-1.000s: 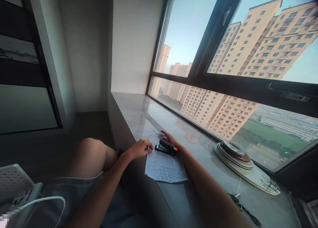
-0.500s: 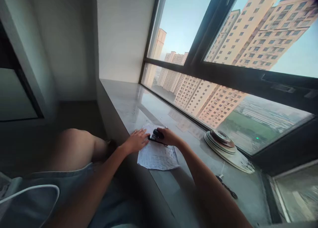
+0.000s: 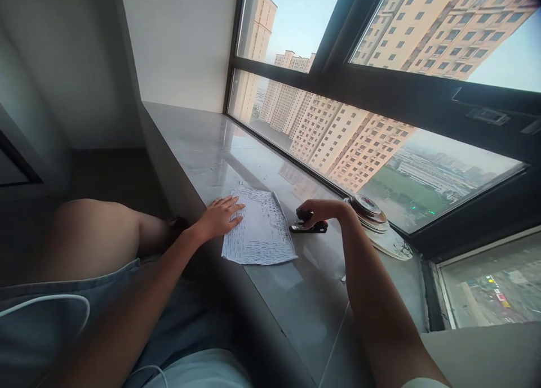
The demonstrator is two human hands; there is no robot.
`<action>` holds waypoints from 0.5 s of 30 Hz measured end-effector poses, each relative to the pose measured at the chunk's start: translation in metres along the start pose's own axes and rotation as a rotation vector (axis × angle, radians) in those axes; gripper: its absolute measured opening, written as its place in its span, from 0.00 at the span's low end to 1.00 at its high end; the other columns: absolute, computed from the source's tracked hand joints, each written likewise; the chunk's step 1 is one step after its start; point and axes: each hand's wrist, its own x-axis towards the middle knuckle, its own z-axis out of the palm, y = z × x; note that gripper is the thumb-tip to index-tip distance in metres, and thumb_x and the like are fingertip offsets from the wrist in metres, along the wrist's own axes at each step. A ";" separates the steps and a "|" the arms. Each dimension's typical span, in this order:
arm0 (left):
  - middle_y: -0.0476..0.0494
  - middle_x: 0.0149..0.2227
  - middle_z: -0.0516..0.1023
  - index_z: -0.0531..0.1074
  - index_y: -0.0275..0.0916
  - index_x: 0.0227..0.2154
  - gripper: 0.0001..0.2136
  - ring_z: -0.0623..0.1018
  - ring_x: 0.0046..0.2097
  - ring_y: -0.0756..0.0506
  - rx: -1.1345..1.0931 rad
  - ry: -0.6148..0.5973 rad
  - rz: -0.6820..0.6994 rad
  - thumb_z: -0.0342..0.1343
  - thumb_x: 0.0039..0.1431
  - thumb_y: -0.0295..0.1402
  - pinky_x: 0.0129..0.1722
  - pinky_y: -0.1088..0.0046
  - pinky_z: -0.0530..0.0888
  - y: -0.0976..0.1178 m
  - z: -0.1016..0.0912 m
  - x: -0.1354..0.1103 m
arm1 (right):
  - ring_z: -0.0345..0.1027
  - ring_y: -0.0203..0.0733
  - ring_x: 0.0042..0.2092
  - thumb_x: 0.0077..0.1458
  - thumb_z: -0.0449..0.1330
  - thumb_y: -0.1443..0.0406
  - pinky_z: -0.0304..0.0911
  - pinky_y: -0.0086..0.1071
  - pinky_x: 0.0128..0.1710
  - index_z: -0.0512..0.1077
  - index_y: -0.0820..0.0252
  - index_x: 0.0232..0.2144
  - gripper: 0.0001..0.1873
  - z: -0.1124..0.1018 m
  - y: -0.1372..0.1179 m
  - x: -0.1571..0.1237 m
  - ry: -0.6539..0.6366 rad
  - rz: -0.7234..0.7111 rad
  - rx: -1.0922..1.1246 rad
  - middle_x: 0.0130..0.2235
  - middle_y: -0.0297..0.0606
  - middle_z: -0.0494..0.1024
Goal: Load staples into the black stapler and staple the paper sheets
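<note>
Near the centre of the frame, a sheet of paper (image 3: 262, 230) lies flat on the grey windowsill (image 3: 291, 309), covered in lines of dark writing or print. The left hand (image 3: 217, 218) rests palm down on its left edge with the fingers spread, pressing rather than gripping. The right hand (image 3: 320, 209) is apart from it, just right of centre, with its fingers wrapped round a black stapler (image 3: 320, 228) beside the paper's right edge. The stapler's two arms gape towards the paper (whether the base touches the sill is hard to tell).

The paper should be light, limp and easily creased, as its uneven lower edge suggests; a flat palm near a margin, or a soft pinch at a corner, would suit it. On so glossy a sill it may slide if nothing weighs it down. The stapler looks stiff and compact, probably heavier than the paper, and best held round the middle, thumb and fingers on opposite sides, clear of the mouth at its left end.

Further right, a stack of plates (image 3: 380, 237) sits by the window (image 3: 321, 75), partly behind the right wrist; those would likely be hard and breakable.
</note>
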 end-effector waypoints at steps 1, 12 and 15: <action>0.45 0.70 0.55 0.61 0.47 0.65 0.27 0.54 0.70 0.38 0.002 0.001 0.000 0.40 0.68 0.50 0.68 0.53 0.50 0.000 0.000 0.000 | 0.63 0.37 0.30 0.43 0.69 0.54 0.55 0.28 0.31 0.74 0.61 0.31 0.18 0.000 -0.004 0.000 -0.069 -0.014 0.007 0.27 0.29 0.72; 0.44 0.69 0.56 0.61 0.47 0.65 0.27 0.55 0.70 0.39 0.011 0.006 0.009 0.40 0.68 0.50 0.68 0.53 0.51 -0.001 0.000 0.001 | 0.71 0.43 0.38 0.45 0.70 0.50 0.61 0.30 0.38 0.80 0.60 0.41 0.25 -0.004 -0.028 0.004 -0.182 -0.094 -0.038 0.38 0.37 0.82; 0.45 0.70 0.55 0.61 0.48 0.65 0.27 0.54 0.70 0.39 0.005 0.001 0.006 0.40 0.68 0.51 0.68 0.53 0.51 -0.001 0.000 0.000 | 0.72 0.43 0.39 0.46 0.69 0.50 0.62 0.30 0.39 0.80 0.60 0.41 0.25 -0.004 -0.036 0.004 -0.186 -0.161 0.007 0.39 0.37 0.82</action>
